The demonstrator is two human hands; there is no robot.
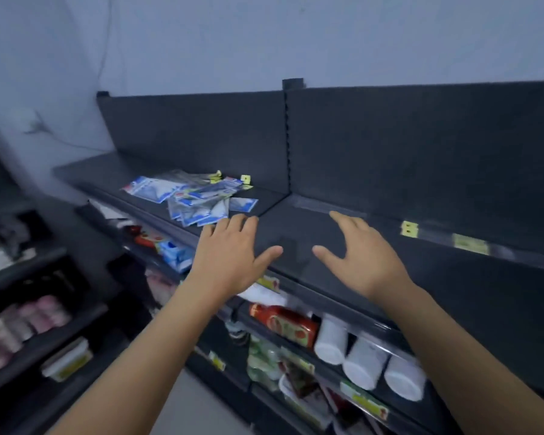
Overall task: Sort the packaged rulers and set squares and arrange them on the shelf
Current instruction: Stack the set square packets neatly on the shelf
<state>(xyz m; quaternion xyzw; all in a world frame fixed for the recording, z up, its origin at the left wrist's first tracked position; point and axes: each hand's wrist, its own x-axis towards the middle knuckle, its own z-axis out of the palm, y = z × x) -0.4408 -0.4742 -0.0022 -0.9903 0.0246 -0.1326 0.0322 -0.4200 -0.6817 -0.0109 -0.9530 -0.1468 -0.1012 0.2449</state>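
Observation:
A loose heap of packaged rulers and set squares (195, 197), clear packs with blue and white cards, lies on the dark top shelf (296, 243), left of the shelf joint. More clear long rulers with yellow tags (446, 243) lie flat along the back of the shelf on the right. My left hand (230, 255) hovers open over the shelf's front edge, its fingertips just short of the heap. My right hand (358, 255) is spread open over the bare shelf to the right. Both hands hold nothing.
Below the top shelf, lower shelves carry red packets (286, 324), white cups lying on their sides (365, 362) and blue packs (176, 255). A second dark rack (29, 309) with pink items stands at the left. A dark back panel (390, 146) rises behind the shelf.

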